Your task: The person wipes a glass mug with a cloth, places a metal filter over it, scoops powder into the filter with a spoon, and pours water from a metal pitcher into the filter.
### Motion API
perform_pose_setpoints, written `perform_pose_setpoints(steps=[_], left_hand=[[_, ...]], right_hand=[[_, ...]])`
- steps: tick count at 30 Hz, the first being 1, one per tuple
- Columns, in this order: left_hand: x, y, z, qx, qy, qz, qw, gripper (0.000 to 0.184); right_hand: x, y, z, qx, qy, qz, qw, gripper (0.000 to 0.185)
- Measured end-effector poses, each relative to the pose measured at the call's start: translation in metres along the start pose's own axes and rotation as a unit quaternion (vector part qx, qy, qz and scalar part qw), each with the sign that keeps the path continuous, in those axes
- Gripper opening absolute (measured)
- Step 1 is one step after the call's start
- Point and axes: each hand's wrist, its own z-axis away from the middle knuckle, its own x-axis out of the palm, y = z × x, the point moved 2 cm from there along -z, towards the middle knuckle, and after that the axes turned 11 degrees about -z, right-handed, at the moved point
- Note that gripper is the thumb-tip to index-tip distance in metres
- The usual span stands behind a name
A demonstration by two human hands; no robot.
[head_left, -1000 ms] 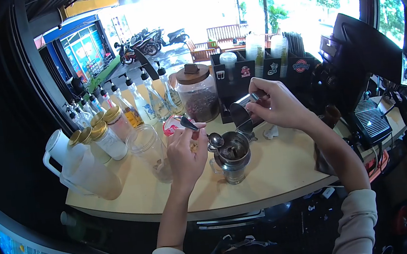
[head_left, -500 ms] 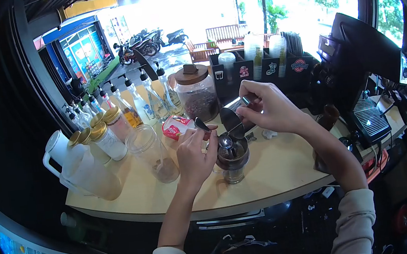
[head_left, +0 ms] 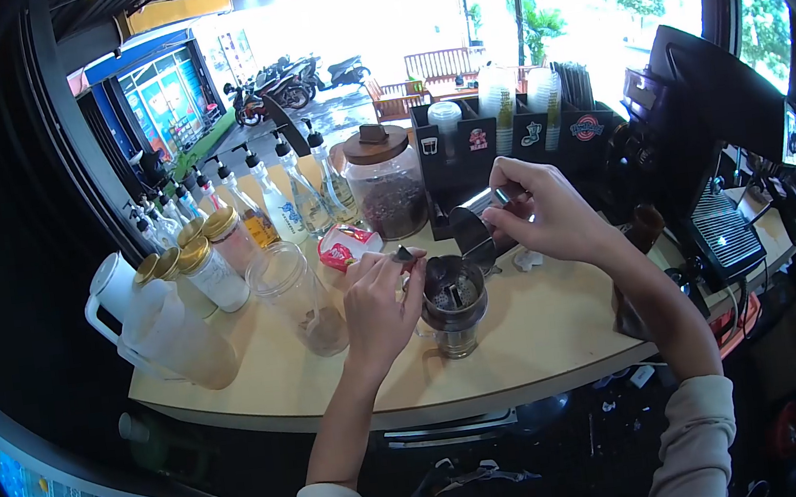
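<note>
My left hand is closed around the handle of a spoon, whose lower end dips into a dark metal cup-shaped vessel. Foamy dark liquid shows inside that vessel, which rests on a small clear glass. To the right and above, my right hand grips a shiny steel pitcher by its handle. The pitcher is tilted, its mouth facing down and left beside the vessel's rim. Whether liquid is flowing from it, I cannot tell.
Left of my hands stand a tall clear jar, plastic pitchers, gold-lidded jars and several pump bottles. Behind are a red-and-white packet, a wooden-lidded jar and a black cup organizer. A machine is right.
The spoon's bowl, visible above the vessel before, has gone down inside it. My right hand and the pitcher have shifted slightly right. My left hand stays nearly in place.
</note>
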Motion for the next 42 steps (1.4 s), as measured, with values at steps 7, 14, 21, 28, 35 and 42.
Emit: perform_pose_setpoints(steps=[7, 14, 21, 28, 35, 42], left_hand=[[0.006, -0.003, 0.006, 0.028, -0.013, -0.008, 1.000, 0.009], [0.003, -0.005, 0.017, 0.083, -0.017, -0.018, 0.996, 0.015], [-0.002, -0.007, 0.033, 0.090, -0.043, 0.023, 0.995, 0.022], [-0.006, -0.006, 0.041, 0.082, -0.072, -0.007, 0.994, 0.026], [-0.008, 0.002, 0.045, 0.047, -0.096, -0.033, 0.994, 0.030], [-0.009, 0.010, 0.052, 0.024, -0.099, -0.043, 0.994, 0.023]], right_hand=[[-0.007, 0.009, 0.014, 0.075, 0.049, -0.118, 0.989, 0.021], [-0.011, 0.072, 0.033, 0.058, 0.117, -0.224, 0.966, 0.019], [-0.010, 0.092, 0.064, 0.109, 0.172, -0.383, 0.901, 0.017], [-0.006, 0.114, 0.084, 0.126, 0.193, -0.498, 0.836, 0.013], [0.002, 0.114, 0.099, 0.133, 0.189, -0.536, 0.812, 0.016], [0.014, 0.105, 0.115, 0.143, 0.166, -0.563, 0.797, 0.017]])
